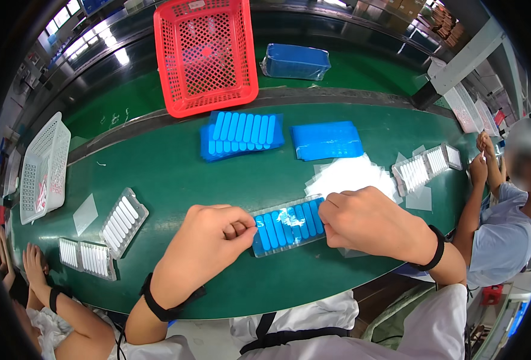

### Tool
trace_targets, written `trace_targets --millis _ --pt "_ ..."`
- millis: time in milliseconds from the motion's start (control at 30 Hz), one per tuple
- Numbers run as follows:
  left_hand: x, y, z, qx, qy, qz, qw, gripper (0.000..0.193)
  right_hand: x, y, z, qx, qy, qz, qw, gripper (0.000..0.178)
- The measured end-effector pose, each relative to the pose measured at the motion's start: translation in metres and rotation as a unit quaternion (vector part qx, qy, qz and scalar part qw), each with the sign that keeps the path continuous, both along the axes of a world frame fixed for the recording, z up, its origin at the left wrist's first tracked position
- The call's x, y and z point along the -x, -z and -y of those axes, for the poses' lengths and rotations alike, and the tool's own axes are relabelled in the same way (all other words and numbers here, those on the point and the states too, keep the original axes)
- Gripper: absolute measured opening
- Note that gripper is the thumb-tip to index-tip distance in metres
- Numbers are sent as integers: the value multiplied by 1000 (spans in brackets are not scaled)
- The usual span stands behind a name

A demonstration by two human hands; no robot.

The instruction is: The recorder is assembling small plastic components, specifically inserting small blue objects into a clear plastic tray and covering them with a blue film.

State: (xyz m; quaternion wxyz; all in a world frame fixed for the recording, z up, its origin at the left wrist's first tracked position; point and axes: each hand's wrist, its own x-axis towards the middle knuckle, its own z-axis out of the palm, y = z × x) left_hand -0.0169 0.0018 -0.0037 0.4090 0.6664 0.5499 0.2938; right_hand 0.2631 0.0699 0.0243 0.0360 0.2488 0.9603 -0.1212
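Observation:
A clear, glossy tray of long blue rounded strips [286,225] lies in front of me on the green table. At its left end my left hand [214,237] is closed, thumb and forefinger pinched at the upper left corner. My right hand [370,222] is closed at the right end, its curled fingers covering that edge. Whether the fingertips grip the tray itself or a thin film over it cannot be made out. Behind my right hand spreads a pile of white translucent sheets [352,174]. Farther back lie a stack of blue strip sheets [241,133] and a plain blue stack [327,140].
A red basket [250,72] and a blue wrapped block [296,62] stand at the back. Trays of white strips lie left [121,223] and right [413,174]. A white basket [55,162] is far left. Co-workers' hands show left [35,267] and right [480,162].

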Motion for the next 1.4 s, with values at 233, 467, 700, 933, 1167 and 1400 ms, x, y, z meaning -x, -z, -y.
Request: trace_targets --millis 233,467,700,933,1167,1400 --pt "-1 1 1 49 -31 -24 998 9 -1 1 -1 -2 -8 0 1000 20" --pt "-2 -7 1 113 -24 38 993 8 -2 3 -1 3 -5 -5 1000 20" --pt "-7 -6 1 134 15 -9 991 13 -2 -1 -2 9 -1 4 1000 19" --pt "0 -3 2 143 9 -17 990 15 13 -12 -5 -8 -32 31 999 15" --pt "5 -3 -6 249 28 -5 968 25 52 0 -15 -15 -88 52 995 17" --pt "8 2 -7 237 36 25 971 24 82 14 -14 53 -140 -43 988 17"
